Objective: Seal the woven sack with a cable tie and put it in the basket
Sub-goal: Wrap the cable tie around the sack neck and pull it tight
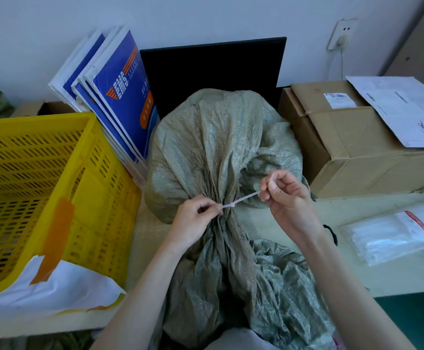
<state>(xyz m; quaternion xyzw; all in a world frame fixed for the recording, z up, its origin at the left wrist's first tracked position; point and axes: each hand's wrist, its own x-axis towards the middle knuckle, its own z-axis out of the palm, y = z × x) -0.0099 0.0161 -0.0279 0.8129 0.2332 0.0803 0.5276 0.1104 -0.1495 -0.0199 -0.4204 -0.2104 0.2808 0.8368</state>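
You are cinching a white cable tie (232,205) round the gathered neck of the woven sack (213,152), lying mid-table; your left hand (195,218) is pinching the tie beside its head; your right hand (285,198) is pinching the tail toward two o'clock; risk: bunched fabric slipping out if tension drops; the yellow basket (41,188) is waiting at nine o'clock.

Pretty dim, cool bluish light, soft and even, no hard shadows anywhere. Wide-angle lens bends the edges a lot: the wall socket (342,34) and yellow basket (36,183) lean outward. Slight softness overall, and some glare on the plastic bag (395,236) at right
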